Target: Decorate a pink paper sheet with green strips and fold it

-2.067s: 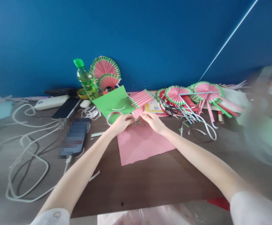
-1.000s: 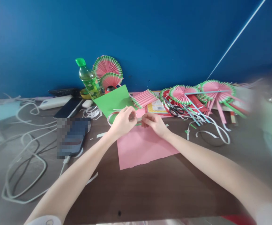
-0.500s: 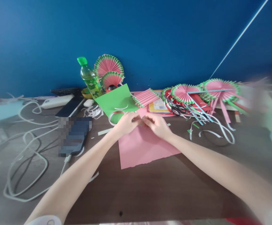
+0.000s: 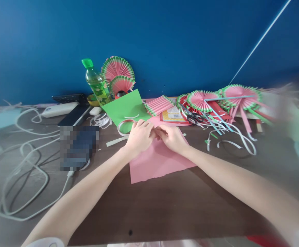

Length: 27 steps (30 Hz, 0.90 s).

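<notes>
The left hand (image 4: 141,134) and right hand (image 4: 171,137) meet over the far part of the pink sheet (image 4: 158,163), fingers curled; what either grip holds is hidden, so I cannot tell. The sheet lies on the tabletop (image 4: 149,209). The tape roll (image 4: 119,129) sits just left, partly on the green sheet (image 4: 125,108). Beyond the hands lies the pleated paper (image 4: 159,105), with scissors (image 4: 195,118) to its right.

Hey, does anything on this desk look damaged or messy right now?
Yes. The pink sheet under the hands has a ragged near edge, as if torn rather than cut. Loose white strips lie tangled and scattered right of the scissors, probably offcuts. I see no spill; the bottle stands capped.
</notes>
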Available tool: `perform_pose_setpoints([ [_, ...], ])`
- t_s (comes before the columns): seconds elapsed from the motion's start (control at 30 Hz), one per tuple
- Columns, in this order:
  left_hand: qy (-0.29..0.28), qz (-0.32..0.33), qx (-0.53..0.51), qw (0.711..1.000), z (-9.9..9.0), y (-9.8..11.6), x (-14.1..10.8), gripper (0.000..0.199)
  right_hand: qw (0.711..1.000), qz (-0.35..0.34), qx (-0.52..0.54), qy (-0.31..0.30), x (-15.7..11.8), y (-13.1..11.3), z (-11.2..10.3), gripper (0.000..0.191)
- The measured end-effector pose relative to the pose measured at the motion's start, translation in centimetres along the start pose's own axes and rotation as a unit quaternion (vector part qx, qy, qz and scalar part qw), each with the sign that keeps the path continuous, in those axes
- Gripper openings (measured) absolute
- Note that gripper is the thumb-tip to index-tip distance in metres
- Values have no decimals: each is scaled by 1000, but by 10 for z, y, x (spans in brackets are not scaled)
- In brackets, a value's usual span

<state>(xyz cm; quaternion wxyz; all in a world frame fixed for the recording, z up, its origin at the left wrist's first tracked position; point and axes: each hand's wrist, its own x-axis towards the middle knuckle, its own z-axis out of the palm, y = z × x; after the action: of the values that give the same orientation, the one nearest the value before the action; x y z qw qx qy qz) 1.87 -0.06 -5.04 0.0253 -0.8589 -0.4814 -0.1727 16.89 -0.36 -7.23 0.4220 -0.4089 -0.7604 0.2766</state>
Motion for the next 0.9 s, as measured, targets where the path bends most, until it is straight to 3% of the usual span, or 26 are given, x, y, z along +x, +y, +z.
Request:
perform_pose_setpoints([
  [0.67, -6, -16, -56, 998, -2, -1, -1, 17, 999, 24, 29, -2, 1, -5, -4, 18],
  [0.9, -6, -22, -64, 998, 1, -2, 1, 12, 1000, 11, -10, 7, 1, -6, -4, 21],
])
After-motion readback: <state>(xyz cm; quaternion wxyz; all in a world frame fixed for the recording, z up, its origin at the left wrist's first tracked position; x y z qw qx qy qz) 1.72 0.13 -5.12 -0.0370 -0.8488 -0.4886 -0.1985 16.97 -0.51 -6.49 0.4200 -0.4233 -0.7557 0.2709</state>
